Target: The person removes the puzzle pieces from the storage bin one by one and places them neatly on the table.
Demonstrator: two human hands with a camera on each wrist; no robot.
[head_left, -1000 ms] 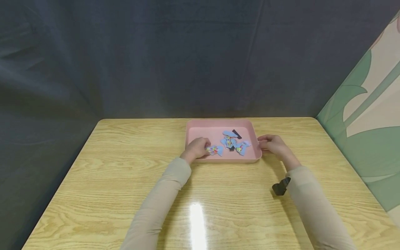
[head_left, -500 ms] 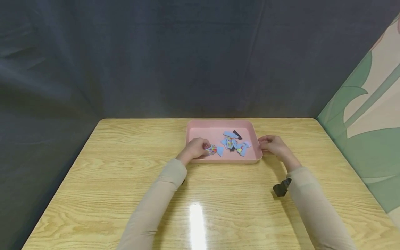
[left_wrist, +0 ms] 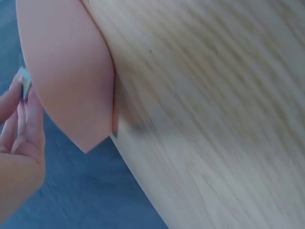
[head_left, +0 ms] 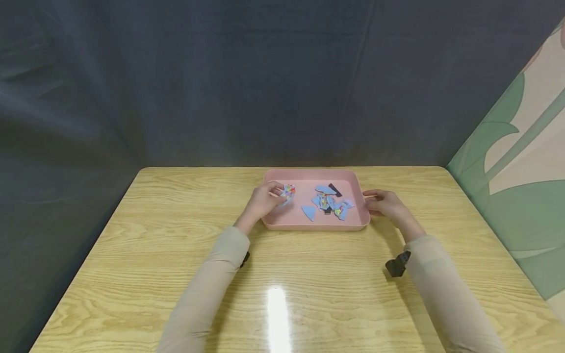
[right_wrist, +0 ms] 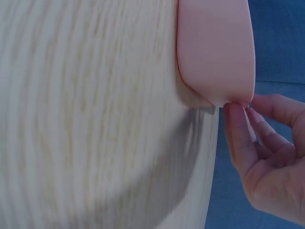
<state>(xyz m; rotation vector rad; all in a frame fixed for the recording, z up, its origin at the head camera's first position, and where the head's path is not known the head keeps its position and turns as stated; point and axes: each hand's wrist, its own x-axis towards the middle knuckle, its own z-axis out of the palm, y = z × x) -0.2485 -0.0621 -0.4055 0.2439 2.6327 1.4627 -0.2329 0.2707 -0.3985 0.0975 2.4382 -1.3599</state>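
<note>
My left hand (head_left: pixel 261 200) pinches a small flat piece, light blue with multicoloured patches (head_left: pixel 289 192), over the left side of the shallow pink tray (head_left: pixel 315 227). In the left wrist view the thumb and fingers have it just past the tray wall (left_wrist: pixel 71 81), where only its edge (left_wrist: pixel 25 85) shows. A plain light blue wedge-shaped piece (head_left: pixel 309 212) lies in the tray. Right of it, several blue patterned pieces (head_left: pixel 325 202) overlap, with a black strip (head_left: pixel 335 189) at their upper edge. My right hand (head_left: pixel 388 206) holds the tray's right end, fingertips at the wall and rim (right_wrist: pixel 251 101).
The wooden table (head_left: pixel 176 264) lies around the tray. A dark curtain (head_left: pixel 282 83) hangs along its back edge, and a leaf-patterned panel (head_left: pixel 521 196) borders the right side. A black wrist device (head_left: pixel 398 264) sits below the right sleeve.
My left hand has moved up and left inside the tray with the patterned piece. The blue wedge-shaped piece has stayed behind on the tray floor. My right hand has kept its place.
</note>
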